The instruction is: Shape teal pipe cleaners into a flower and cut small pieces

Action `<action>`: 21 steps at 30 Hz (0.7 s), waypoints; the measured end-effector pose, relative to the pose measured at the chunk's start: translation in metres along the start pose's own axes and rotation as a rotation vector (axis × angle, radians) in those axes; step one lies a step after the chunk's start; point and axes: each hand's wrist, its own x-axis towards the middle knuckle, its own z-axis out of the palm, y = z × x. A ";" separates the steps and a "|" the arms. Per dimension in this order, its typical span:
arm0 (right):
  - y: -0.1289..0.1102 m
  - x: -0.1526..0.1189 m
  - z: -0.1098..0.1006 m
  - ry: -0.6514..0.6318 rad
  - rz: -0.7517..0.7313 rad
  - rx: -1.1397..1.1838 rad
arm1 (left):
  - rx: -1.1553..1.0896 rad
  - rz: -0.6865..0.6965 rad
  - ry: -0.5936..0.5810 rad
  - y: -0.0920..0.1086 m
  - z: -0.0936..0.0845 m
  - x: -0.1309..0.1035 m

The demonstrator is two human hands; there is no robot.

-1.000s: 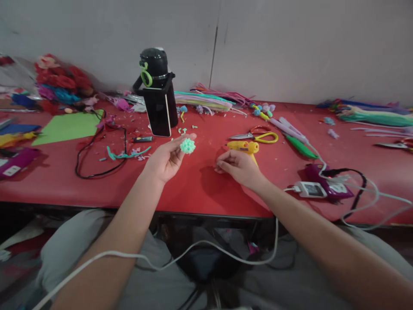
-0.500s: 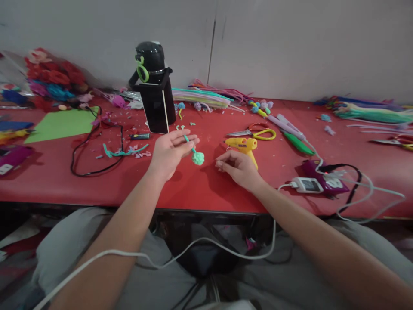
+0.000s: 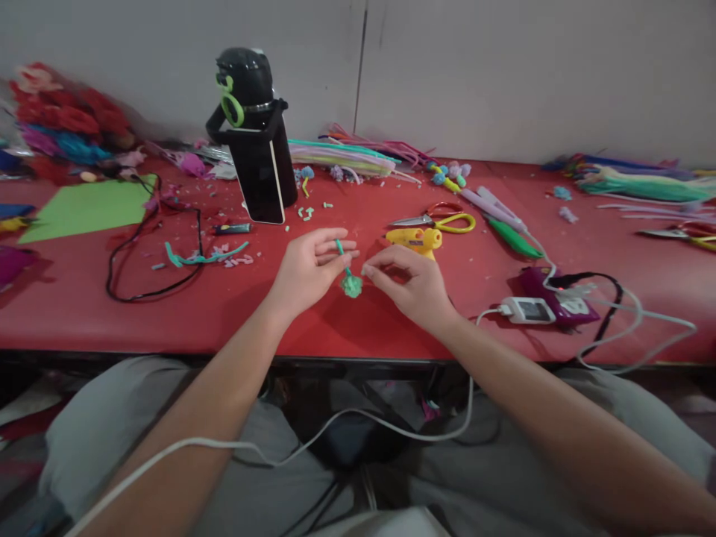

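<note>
A small green fuzzy ball on a short stem (image 3: 351, 286) hangs from my left hand (image 3: 309, 270), whose thumb and fingers pinch the stem. Close on its right is my right hand (image 3: 411, 283), thumb and index fingertip pressed together near the ball; whatever lies between those fingertips is too small to make out. Just behind my right hand lies a yellow glue gun (image 3: 415, 238), its handle partly hidden by the hand. Scissors with red and yellow handles (image 3: 435, 220) rest beyond the glue gun.
A black bottle (image 3: 254, 97) stands at the back left, a phone (image 3: 258, 179) leaning on its front. Green paper (image 3: 92, 209) and a black cable (image 3: 128, 298) lie left. To the right are a purple pack (image 3: 582, 306), a white device (image 3: 529, 309) with cords, and pipe cleaner bundles (image 3: 643, 185).
My left hand has moved right and slightly down with the green ball. My right hand has shifted up and left towards it, so the hands are closer together. The view has shifted slightly.
</note>
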 end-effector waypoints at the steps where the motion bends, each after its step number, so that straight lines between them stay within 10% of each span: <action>1: 0.000 0.000 0.000 0.004 -0.028 -0.022 | 0.003 -0.001 -0.008 -0.001 0.001 0.000; 21: -0.005 0.001 0.001 -0.101 -0.075 -0.044 | -0.101 -0.059 -0.006 -0.003 0.005 -0.002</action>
